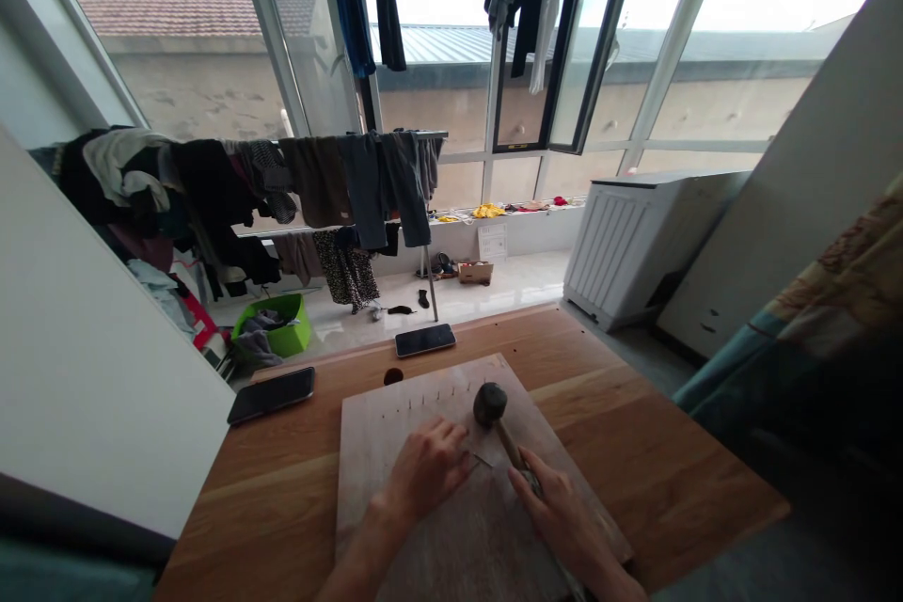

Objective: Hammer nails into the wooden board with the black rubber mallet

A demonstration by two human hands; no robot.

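My right hand point(554, 494) is wrapped round the wooden handle of a rubber mallet point(489, 404), whose dark head is over the pale wooden board point(395, 527). Left of it, my left hand point(430, 466) is closed above the board. A thin nail point(483, 460) juts from its thumb and fingertips, pointing right, near the mallet handle. Along the far part of the board several nails point(424, 398) stand upright in a row. The palm side of my left hand is hidden.
The board lies on a wooden table point(282, 489). Beyond it are a phone point(425, 340) and a larger dark device point(272, 395). Past the table stand a laundry rack point(437, 287) with clothes, a green basin point(300, 324) and a white cabinet-like unit point(610, 249).
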